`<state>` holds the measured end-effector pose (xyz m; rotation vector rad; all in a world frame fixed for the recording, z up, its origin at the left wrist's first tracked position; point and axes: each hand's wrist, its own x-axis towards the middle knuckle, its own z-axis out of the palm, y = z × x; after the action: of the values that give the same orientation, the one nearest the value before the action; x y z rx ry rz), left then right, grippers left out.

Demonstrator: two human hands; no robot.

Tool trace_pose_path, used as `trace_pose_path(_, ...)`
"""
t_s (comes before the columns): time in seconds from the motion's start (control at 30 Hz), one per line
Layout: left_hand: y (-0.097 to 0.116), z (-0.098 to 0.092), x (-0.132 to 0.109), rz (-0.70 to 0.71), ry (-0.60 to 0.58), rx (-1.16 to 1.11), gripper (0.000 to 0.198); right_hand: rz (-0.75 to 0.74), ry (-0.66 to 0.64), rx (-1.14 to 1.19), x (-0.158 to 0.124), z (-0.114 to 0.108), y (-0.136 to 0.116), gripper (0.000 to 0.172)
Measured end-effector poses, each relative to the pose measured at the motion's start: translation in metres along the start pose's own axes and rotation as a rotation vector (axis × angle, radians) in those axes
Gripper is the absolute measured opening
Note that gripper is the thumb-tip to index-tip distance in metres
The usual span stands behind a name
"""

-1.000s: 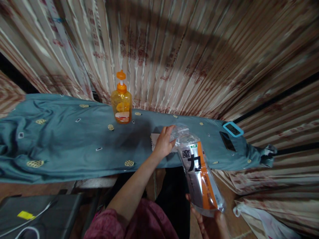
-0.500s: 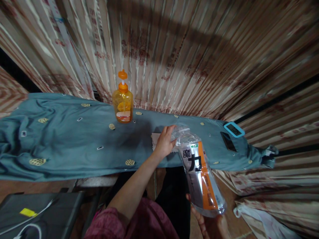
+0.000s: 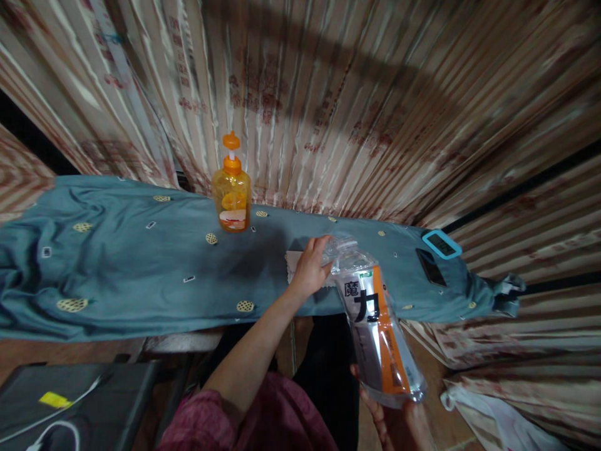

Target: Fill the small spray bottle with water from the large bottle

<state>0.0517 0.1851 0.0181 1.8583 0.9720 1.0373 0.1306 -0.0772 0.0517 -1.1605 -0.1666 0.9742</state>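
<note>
1. Holding the refill pouch (image 3: 375,326) over the worktop's (image 3: 117,275) front edge, the right hand (image 3: 399,426) cups its base.
2. Left hand (image 3: 310,269) is closed round its spout end.
3. Its long axis slants from the base, near the body, up to the spout.
4. Pump bottle (image 3: 231,194) stands at the back edge, left of the spout, nearer the left hand.

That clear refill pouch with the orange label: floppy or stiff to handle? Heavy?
Probably floppy: the pouch looks like soft film, with the left hand at its neck and the right hand under its base. Likely heavy for its size, as it looks bulged full. Glossy film may slip.
</note>
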Motion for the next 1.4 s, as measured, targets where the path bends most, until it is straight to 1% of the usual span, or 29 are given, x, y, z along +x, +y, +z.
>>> trace_pose_path(0.13, -0.0025, 0.0004, 0.0000, 0.017, 0.010, -0.012, 0.060, 0.000, 0.016, -0.013, -0.0010, 0.0015, -0.0008, 0.046)
trace_pose_path(0.23, -0.0046, 0.0014, 0.0004, 0.019, 0.013, -0.021, 0.060, -0.005, 0.006, -0.005, -0.0010, 0.0022, -0.0005, 0.047)
trace_pose_path(0.4, -0.0067, 0.0033, 0.0010, 0.015, 0.024, -0.017, 0.062, -0.008, -0.011, -0.010, 0.0006, 0.0001, 0.0002, 0.041)
trace_pose_path(0.7, -0.0045, 0.0011, 0.0008, 0.023, 0.010, -0.008, 0.061, -0.005, 0.002, -0.014, 0.0003, 0.0028, -0.0011, 0.044)
trace_pose_path(0.87, -0.0041, 0.0012, 0.0005, 0.017, 0.014, -0.005, 0.062, 0.003, -0.015, -0.003, -0.0002, 0.0020, -0.0009, 0.045)
trace_pose_path(1.13, -0.0063, 0.0021, 0.0012, 0.026, 0.016, 0.000, 0.062, 0.022, -0.039, -0.011, 0.0024, -0.0007, -0.0022, 0.042)
trace_pose_path(1.27, -0.0062, 0.0016, 0.0010, 0.030, 0.012, -0.008, 0.058, 0.004, -0.045, -0.014, 0.0008, 0.0028, -0.0028, 0.041)
trace_pose_path(1.4, -0.0057, 0.0011, 0.0008, 0.027, 0.011, -0.014, 0.057, 0.008, -0.019, -0.006, -0.0014, 0.0080, -0.0039, 0.042)
